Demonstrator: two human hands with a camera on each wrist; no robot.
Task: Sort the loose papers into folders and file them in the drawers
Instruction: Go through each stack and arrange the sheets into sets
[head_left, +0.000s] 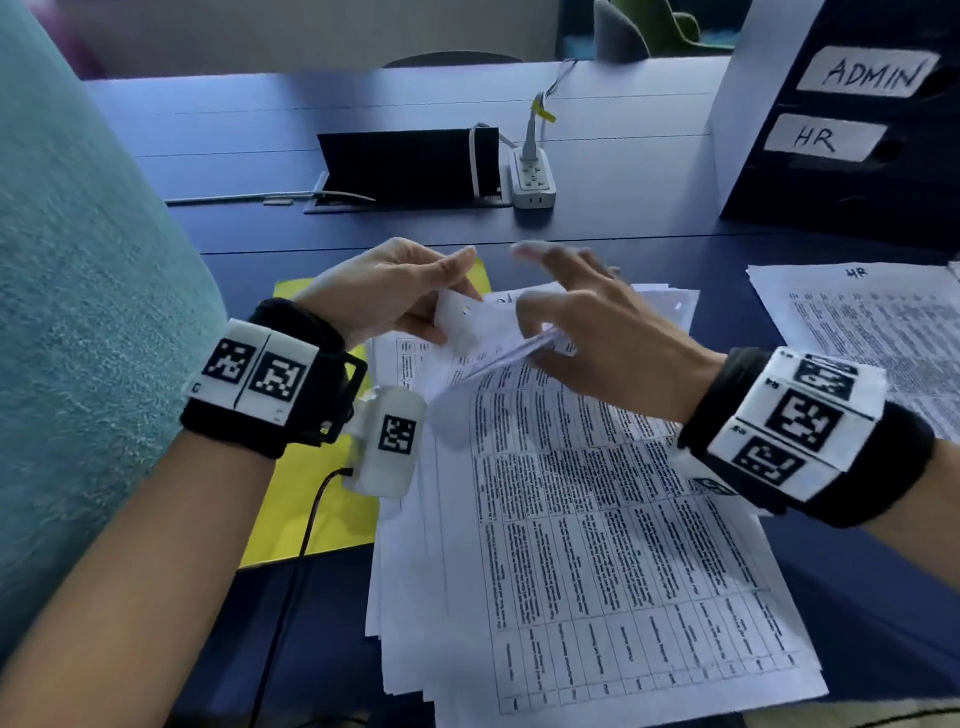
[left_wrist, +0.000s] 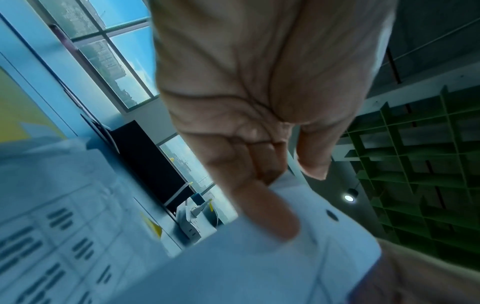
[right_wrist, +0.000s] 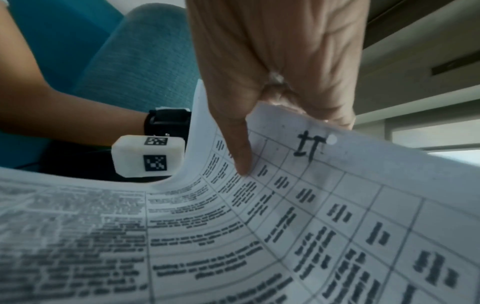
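A: Our top sheet (head_left: 483, 332), far end curled up off the paper stack (head_left: 597, 545), long axis running away from us.

B: Our left hand (head_left: 384, 291) and right hand (head_left: 587, 322) both pinch that raised edge, thumbs on top.

The right hand (right_wrist: 280, 67) pinches the top edge of a printed sheet (right_wrist: 298, 216), thumb lying on its face beside a handwritten "IT" mark (right_wrist: 310, 147). Below the grip the sheet curves down over a stack of papers (right_wrist: 64, 226). Left of the grip sits the other wrist's camera (right_wrist: 148, 156).
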